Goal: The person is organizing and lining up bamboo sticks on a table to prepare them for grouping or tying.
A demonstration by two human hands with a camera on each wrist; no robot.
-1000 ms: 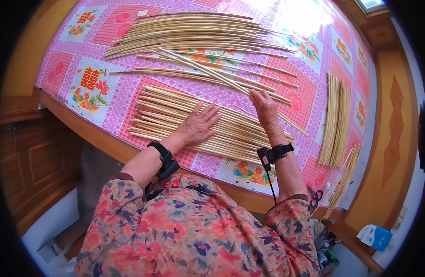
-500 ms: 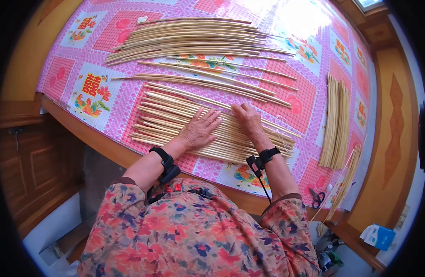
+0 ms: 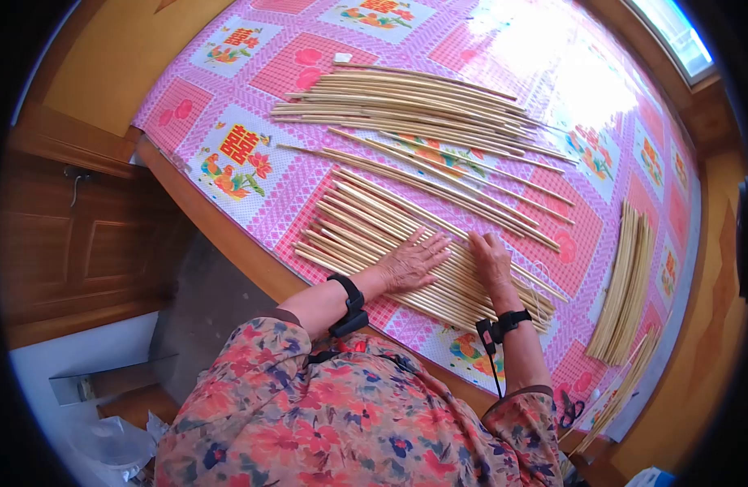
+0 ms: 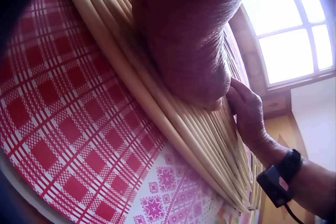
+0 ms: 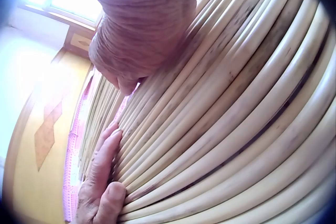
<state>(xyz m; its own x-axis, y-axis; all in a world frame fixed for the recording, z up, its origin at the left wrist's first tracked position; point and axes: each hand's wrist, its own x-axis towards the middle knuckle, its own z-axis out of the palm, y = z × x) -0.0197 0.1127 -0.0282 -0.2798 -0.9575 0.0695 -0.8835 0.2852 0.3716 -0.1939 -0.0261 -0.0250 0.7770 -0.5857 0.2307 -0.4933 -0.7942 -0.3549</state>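
Note:
A row of pale peeled stalks (image 3: 353,235) lies side by side along the near part of the table. My left hand (image 3: 412,264) rests flat on this row, fingers spread toward its far edge. To its right, my right hand (image 3: 491,261), with curled fingers, pinches the outermost thin stalk (image 3: 406,206) along that edge. The right wrist view shows those fingertips low against the stalks, partly hidden by the hand itself. Thin white string (image 3: 543,269) loops near the right end of the row.
Beyond the row lie several loose stalks (image 3: 439,191) and a wide spread of more stalks (image 3: 406,101). A stalk bundle (image 3: 625,284) sits on the right, with another bundle (image 3: 625,398) at the corner. Scissors (image 3: 570,412) lie near the table's front edge.
The right hand lowered the stalk it held onto the far edge of the row and stays there. The left hand kept its place on the row. The head view has shifted.

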